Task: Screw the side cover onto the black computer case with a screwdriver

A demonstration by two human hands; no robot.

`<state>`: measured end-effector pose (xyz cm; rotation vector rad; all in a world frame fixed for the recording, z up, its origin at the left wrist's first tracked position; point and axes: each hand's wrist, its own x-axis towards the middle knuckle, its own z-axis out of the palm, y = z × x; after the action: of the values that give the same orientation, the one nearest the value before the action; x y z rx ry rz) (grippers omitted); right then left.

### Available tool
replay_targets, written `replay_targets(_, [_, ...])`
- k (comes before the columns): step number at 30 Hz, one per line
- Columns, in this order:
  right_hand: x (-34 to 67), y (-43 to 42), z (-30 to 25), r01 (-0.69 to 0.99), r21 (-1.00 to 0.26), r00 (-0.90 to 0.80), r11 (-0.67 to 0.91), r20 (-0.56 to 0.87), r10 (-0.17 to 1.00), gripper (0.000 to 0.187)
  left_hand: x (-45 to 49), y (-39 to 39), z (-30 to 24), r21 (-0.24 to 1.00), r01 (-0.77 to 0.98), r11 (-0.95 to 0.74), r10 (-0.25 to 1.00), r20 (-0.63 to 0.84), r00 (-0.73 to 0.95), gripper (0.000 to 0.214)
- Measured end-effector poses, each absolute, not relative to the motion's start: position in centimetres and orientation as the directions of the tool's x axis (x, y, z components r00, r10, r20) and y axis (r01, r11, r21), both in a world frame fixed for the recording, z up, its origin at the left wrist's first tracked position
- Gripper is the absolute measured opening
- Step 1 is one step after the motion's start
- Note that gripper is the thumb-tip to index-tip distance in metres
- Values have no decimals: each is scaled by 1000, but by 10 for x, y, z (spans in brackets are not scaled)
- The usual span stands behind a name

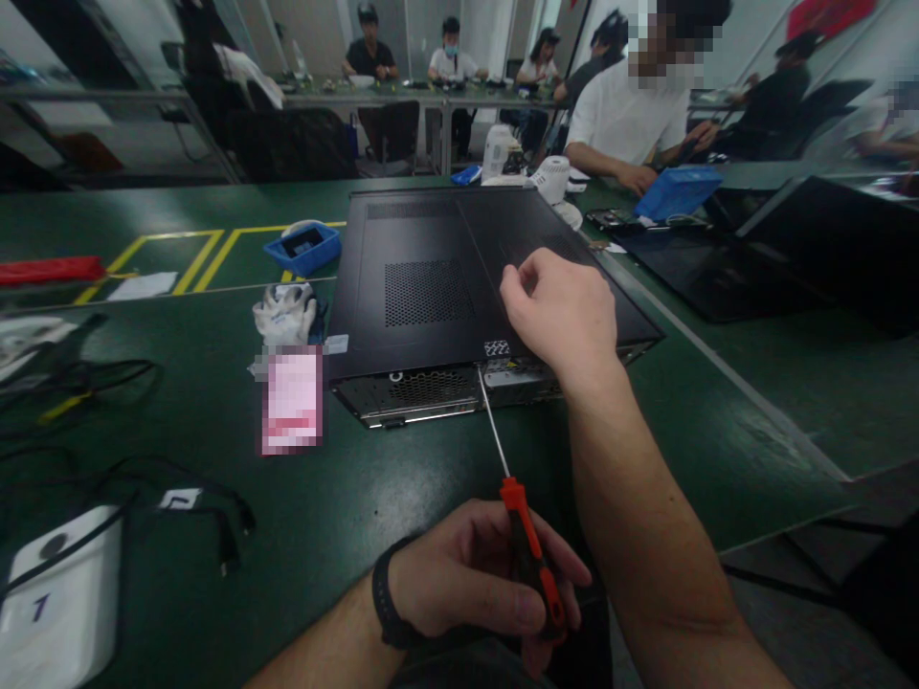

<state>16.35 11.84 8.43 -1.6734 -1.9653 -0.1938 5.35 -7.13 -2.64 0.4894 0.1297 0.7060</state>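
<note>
A black desktop computer case (445,277) lies flat on the green table (179,421), its rear panel facing me. My left hand (478,579) is closed round the red and black handle of a screwdriver (513,502). The thin shaft reaches up to the top edge of the rear panel. My right hand (564,316) rests on the case's top near its rear right edge, with fingers curled and pressed down on the cover.
A blue parts tray (302,247) and crumpled gloves (285,313) sit left of the case. Black cables (107,383) and a white device (54,598) lie at the near left. Another black case (825,244) stands to the right. Several people sit at benches beyond.
</note>
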Motion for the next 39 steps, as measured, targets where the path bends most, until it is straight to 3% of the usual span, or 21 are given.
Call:
replay_targets(7, [163,118,85,944,-246,-77,218,481,874,34,56,-71,-35,521,-602,605,681,54,731,38])
replay_targets(16, [163,118,85,946,-242,-78,215,473,877,34,54,-69,-27,457,-600,656,646,71,760,45])
replay_targets(27, [163,117,85,942,-254,-75,221,483,873,35,57,-73,-39,487,-637,598,687,99,720,33])
replay_targets(35, [164,119,83,944,-243,-80,224,489,869,35,53,-71,-29,499,-587,638,646,67,760,43])
replay_targets(39, [164,118,84,945,-246,-72,214,480,874,34,53,-72,-30,515,-565,644,647,27,762,37])
